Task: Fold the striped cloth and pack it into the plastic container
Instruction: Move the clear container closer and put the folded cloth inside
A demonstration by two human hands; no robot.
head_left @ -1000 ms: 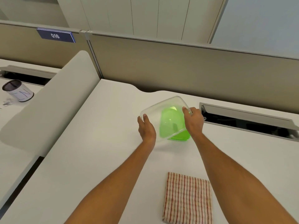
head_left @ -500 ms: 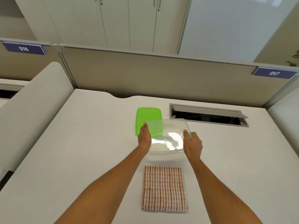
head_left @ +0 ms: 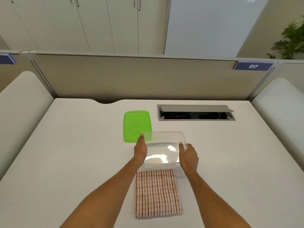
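**Container in hand, cloth folded: risks at the packing step**

Striped cloth (head_left: pixel 158 193) lying folded in a neat rectangle on the counter (head_left: pixel 74 162), at the near edge, between the two forearms. Looks a shade longer than the container's floor, so likely to bunch or ride up the walls when pushed in; another fold possibly needed first. Loose layers apt to spring open if lifted by one corner only.

Just beyond it, almost touching its far edge, clear plastic container (head_left: pixel 164 148), open side up. Left hand (head_left: pixel 140 149) grasping the left wall, thumb along the rim; right hand (head_left: pixel 189 155) grasping the right wall, thumb over the rim. Not clear whether resting on the counter or held just above it. Thin, glossy walls: easy to slip from a light grasp, easy to skate away once released and pressed with cloth from one side.

Green lid (head_left: pixel 137 125) flat on the counter behind, its near right corner seen through the container's far left corner. Liable to be nudged or overlapped if the container is set down there.

Open cable hatch (head_left: pixel 195 112) farther back on the right, well apart; small hazard only.
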